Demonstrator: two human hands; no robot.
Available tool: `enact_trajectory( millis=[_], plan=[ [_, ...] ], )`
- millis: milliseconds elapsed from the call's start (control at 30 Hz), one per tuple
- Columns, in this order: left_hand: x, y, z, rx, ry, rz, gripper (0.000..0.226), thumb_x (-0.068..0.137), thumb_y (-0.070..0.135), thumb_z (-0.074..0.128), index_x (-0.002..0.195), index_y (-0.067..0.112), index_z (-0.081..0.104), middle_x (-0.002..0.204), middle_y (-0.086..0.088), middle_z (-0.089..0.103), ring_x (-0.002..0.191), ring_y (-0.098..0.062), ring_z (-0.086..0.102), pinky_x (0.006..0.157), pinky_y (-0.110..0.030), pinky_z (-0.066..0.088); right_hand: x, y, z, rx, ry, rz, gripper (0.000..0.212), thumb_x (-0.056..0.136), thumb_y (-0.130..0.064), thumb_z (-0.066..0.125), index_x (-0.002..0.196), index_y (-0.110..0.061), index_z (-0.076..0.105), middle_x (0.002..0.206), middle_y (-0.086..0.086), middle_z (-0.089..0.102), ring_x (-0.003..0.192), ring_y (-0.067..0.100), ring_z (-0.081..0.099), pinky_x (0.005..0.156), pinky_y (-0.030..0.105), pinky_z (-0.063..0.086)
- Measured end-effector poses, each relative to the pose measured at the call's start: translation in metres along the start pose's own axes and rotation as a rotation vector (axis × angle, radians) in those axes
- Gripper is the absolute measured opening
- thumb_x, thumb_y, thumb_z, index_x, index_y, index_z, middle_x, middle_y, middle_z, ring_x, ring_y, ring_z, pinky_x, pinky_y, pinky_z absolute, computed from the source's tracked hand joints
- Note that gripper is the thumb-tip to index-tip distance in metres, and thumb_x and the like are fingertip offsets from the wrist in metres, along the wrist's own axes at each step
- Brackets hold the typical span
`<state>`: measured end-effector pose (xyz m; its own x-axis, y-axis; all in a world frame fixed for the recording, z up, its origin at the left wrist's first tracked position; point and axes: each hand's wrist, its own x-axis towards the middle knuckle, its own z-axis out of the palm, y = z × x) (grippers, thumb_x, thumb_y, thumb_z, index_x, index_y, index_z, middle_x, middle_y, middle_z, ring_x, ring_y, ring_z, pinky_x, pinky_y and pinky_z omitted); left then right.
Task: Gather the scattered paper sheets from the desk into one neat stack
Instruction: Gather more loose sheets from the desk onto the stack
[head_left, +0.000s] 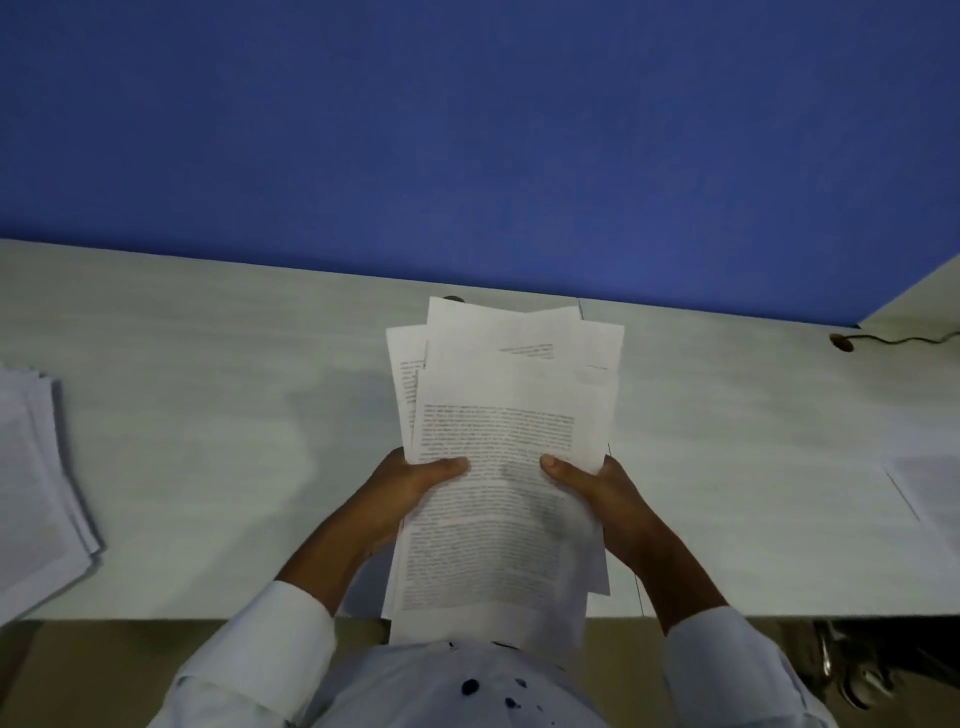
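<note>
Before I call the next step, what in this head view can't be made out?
- Printed text on the held sheets: too blurred to read.
- Fingers of the left hand and right hand: hidden under the sheets; only thumbs show.
- Left pile and right-hand sheet: cut off by the frame edges.
- Sheet count: cannot tell.

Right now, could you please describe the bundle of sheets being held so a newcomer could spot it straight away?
Start at the blue partition behind the pale desk. At the desk's middle, the left hand and right hand grip the bundle from either side. Unlike the flat pile at the far left, it is fanned out unevenly, with printed text on top.
</note>
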<state>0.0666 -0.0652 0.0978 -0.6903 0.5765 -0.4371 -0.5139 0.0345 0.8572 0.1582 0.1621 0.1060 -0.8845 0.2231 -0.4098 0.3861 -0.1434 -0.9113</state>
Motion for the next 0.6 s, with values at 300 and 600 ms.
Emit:
enact_trajectory(
  millis=[300,600],
  plan=[
    [0.005,0.04,0.009,-0.152,0.511,0.312,0.022,0.088,0.018,0.069,0.102,0.036,0.066,0.098,0.02,0.071,0.085,0.005,0.069,0.073,-0.014,0.054,0.03,0.01,-0.015,-0.065,0.166,0.013,0.027,0.083,-0.036,0.074,0.102,-0.016,0.073,0.102,0.003,0.075,0.099,0.026,0.07,0.09,0.044,0.057],
    [-0.02,0.074,0.045,-0.27,0.514,0.637,0.057,0.082,0.017,0.073,0.135,0.027,0.053,0.128,0.006,0.065,0.117,-0.014,0.062,0.095,-0.034,0.053,0.041,0.026,-0.004,0.726,0.035,0.217,0.081,0.077,-0.068,0.049,0.136,-0.011,0.051,0.131,0.014,0.062,0.12,0.033,0.058,0.107,0.054,0.04]
  ],
)
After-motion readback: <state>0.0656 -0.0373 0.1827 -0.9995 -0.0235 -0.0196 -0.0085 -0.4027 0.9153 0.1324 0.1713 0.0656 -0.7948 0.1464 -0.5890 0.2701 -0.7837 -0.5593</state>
